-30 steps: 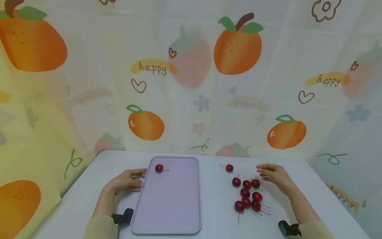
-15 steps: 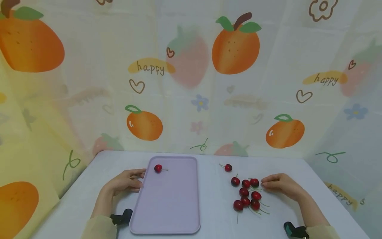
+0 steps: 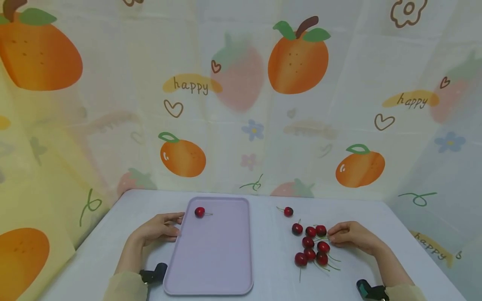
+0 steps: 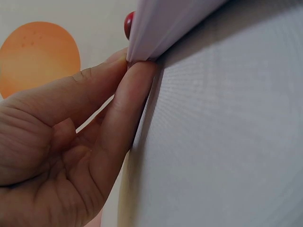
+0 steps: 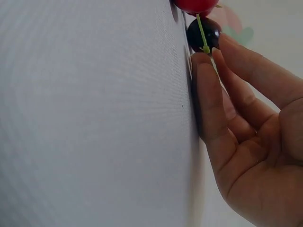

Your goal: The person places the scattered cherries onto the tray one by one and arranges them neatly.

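My left hand pinches the left rim of a lilac tray between thumb and fingers, as the left wrist view shows close up. On the tray's far left part lies one red cherry with its stem. My right hand is at the right side of the cherry group, its thumb and fingertips around the near side of a dark red cherry. In the right wrist view that cherry sits at the fingertips, a green stem hanging in front of it. Another red cherry is just beyond.
Several cherries with stems lie loose on the white tabletop right of the tray. One cherry lies apart farther back. A fruit-printed curtain stands behind the table.
My right hand has come down from above the table and drawn its thumb and fingers in at the rightmost back cherry of the group. The left hand stays on the tray rim.
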`<move>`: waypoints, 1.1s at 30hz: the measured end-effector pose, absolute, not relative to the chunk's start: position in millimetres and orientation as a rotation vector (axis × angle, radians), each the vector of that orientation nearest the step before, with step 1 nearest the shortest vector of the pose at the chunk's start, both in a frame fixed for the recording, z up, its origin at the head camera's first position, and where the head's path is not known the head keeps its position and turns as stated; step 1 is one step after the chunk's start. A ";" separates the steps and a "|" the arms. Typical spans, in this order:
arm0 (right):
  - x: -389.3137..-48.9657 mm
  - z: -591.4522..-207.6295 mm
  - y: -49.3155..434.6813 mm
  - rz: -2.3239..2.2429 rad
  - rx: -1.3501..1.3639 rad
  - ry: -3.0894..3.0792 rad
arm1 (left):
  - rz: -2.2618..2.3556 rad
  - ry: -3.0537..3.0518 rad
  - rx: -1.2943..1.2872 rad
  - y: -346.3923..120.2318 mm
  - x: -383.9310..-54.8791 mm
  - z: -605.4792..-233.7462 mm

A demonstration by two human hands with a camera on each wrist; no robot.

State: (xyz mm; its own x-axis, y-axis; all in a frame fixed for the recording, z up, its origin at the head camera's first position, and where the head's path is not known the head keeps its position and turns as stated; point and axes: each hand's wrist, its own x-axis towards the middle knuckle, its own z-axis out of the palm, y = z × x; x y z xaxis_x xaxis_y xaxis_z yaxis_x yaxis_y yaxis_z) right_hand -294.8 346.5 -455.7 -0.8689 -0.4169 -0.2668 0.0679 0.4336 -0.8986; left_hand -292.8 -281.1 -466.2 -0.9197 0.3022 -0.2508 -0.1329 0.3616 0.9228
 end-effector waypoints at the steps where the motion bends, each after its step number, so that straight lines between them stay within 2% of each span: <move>1: -294.8 -455.7 346.1 -1.428 -0.297 2.240 | 1.579 2.249 0.149 -281.3 -293.1 -466.2; 33: -296.0 -453.7 336.4 -1.430 -0.310 2.238 | 1.568 2.260 0.135 -280.1 -292.4 -465.0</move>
State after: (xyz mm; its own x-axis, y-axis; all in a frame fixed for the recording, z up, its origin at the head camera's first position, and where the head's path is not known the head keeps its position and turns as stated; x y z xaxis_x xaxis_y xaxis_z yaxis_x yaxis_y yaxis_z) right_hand -296.0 336.4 -453.7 -0.8670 -0.4251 -0.2599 0.0575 0.4329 -0.8996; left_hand -292.4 -280.1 -465.0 -0.9212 0.2925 -0.2566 -0.1379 0.3710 0.9183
